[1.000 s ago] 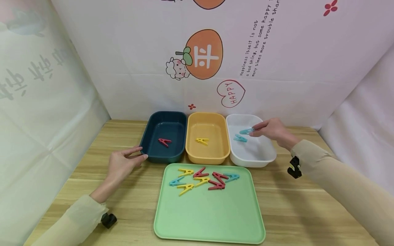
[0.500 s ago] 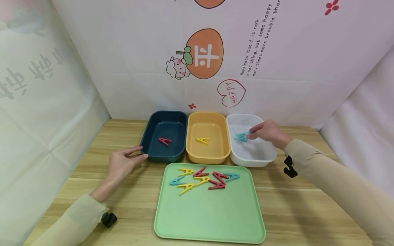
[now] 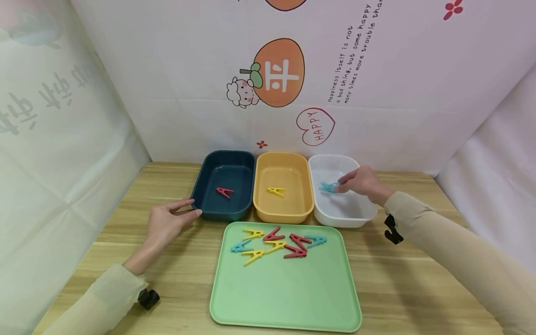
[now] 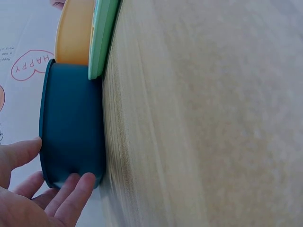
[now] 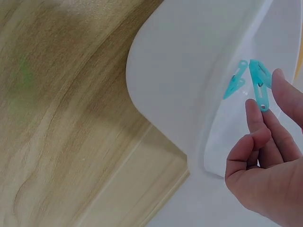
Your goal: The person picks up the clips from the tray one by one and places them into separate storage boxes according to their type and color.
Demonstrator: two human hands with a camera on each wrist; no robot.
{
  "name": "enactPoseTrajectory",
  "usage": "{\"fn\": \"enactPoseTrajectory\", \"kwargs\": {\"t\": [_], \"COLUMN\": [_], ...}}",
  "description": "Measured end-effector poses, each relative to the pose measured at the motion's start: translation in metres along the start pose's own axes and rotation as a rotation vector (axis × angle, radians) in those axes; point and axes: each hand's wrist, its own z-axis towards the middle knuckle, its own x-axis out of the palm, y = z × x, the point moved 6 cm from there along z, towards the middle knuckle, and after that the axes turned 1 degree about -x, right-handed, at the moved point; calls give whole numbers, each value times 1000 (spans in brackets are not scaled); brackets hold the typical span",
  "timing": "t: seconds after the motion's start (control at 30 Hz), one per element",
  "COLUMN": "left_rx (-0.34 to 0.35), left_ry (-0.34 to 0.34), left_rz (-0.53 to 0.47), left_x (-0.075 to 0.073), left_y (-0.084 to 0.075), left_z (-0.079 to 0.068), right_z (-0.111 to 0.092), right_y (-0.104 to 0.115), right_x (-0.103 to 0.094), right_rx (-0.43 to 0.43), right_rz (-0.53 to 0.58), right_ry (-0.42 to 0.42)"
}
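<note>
My right hand (image 3: pixel 365 182) reaches into the white bin (image 3: pixel 346 207) and pinches a light blue clothespin (image 5: pixel 258 85) between thumb and fingertips. A second blue clothespin (image 5: pixel 235 81) lies close beside it in the bin. My left hand (image 3: pixel 166 223) rests at the near left corner of the dark blue bin (image 3: pixel 228 172), thumb and fairly straight fingertips against its outside. That bin holds a red clothespin (image 3: pixel 224 192). In the yellow bin (image 3: pixel 284 174) between the two lies a yellow clothespin (image 3: pixel 276 191).
Nearer than the bins lies a green tray (image 3: pixel 284 293), several red, yellow and blue clothespins spread along its far part. A wooden table (image 3: pixel 176 288) carries everything. Right behind the bins hangs a printed white cloth (image 3: pixel 188 121).
My right hand has lowered the blue clothespin slightly toward the front of the white bin, bringing it against the other one in the head view. My left hand has stayed in place.
</note>
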Motion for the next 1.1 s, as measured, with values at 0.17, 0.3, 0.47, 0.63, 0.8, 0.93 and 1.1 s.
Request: {"fn": "enactPoseTrajectory", "kwargs": {"t": [0.17,0.3,0.47,0.63,0.8,0.93,1.1], "left_rx": [4,5,6,-1,-2,-2,-9], "left_ry": [4,4,0,3,1,-2,5], "left_rz": [-4,-9,-19,-20,-14,-13,-14], "left_x": [1,1,1,1,1,1,1], "left_y": [1,1,-1,-2,-2,-2,0], "left_z": [0,0,-1,-2,1,2,1], "right_z": [0,-2,-11,-34,-65,-88,-111], "right_y": [0,3,13,29,44,48,43], "right_x": [4,6,2,-3,-3,2,13], "right_rx": [1,-26,-112,-217,-321,-388,-436], "right_rz": [-37,-91,-84,-107,-163,-192,-202], "right_ry": [6,-17,-78,-119,-137,-147,-159]}}
